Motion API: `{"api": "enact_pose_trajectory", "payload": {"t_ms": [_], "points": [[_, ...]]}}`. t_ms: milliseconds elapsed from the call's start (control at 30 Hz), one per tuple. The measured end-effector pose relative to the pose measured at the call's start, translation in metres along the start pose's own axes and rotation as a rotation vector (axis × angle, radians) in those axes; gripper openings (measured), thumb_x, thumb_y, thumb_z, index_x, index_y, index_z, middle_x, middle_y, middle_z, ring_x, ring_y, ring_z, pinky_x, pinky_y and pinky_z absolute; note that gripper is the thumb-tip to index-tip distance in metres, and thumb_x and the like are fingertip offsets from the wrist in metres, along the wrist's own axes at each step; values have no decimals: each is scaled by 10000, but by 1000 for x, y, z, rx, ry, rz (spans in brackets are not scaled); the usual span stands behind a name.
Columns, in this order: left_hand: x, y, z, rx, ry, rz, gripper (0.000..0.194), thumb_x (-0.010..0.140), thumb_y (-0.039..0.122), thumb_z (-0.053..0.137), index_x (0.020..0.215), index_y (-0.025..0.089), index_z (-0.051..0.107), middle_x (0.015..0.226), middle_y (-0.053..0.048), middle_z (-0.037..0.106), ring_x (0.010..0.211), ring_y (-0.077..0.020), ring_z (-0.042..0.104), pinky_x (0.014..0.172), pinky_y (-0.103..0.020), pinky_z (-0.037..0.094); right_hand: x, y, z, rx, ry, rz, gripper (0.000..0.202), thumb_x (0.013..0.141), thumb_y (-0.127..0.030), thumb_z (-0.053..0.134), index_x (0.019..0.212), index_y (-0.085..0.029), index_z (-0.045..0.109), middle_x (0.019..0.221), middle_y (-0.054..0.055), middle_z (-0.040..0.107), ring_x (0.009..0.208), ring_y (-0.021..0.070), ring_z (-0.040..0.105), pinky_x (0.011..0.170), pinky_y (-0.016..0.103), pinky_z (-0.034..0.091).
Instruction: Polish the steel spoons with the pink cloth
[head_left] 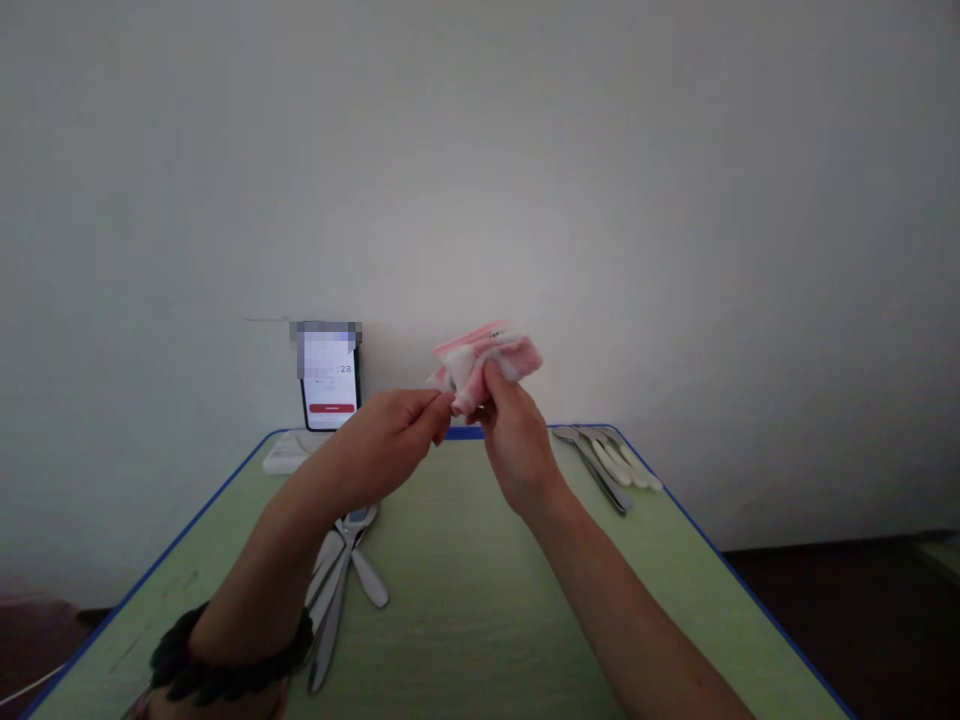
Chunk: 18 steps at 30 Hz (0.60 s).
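A pink and white cloth (491, 362) is bunched up above the far edge of the table, in front of the wall. My right hand (514, 430) is closed on it, the thumb pressing on top of the folds. My left hand (405, 430) meets the cloth's lower left side with its fingers pinched together. What those fingers hold is hidden, and the folds may cover something. Under my left forearm, several pieces of metal cutlery (337, 600) lie fanned across one another, partly covered by the arm.
Several spoons (600, 465), some with white handles, lie at the table's far right corner. A lit phone (331, 385) leans upright against the wall at the far left, a white object (283, 455) at its foot. The green table (465, 600) has a blue edge.
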<state>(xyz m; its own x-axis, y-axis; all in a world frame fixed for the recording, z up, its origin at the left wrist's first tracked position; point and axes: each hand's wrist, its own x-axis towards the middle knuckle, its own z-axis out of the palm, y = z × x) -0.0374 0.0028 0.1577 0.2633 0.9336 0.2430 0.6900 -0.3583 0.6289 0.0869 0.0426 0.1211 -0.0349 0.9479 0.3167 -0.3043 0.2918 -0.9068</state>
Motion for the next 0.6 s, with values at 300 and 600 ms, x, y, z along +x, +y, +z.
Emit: {"api": "enact_pose_trajectory", "payload": {"t_ms": [300, 600], "points": [[-8, 9, -2, -45, -54, 1, 413, 891, 457, 288, 630, 187, 463, 503, 57, 380, 438, -92, 347, 425, -200, 266, 0, -21, -11, 17, -19, -59, 299, 740, -418, 557, 575, -188, 464, 508, -42, 444, 496, 91, 398, 486, 240, 316], [-10, 8, -5, -63, -63, -18, 375, 888, 424, 331, 612, 193, 437, 480, 73, 351, 413, -83, 310, 425, -204, 258, -1, -37, -21, -191, -107, -164, 317, 772, -456, 545, 615, -184, 504, 549, -25, 507, 551, 110, 462, 562, 253, 382]]}}
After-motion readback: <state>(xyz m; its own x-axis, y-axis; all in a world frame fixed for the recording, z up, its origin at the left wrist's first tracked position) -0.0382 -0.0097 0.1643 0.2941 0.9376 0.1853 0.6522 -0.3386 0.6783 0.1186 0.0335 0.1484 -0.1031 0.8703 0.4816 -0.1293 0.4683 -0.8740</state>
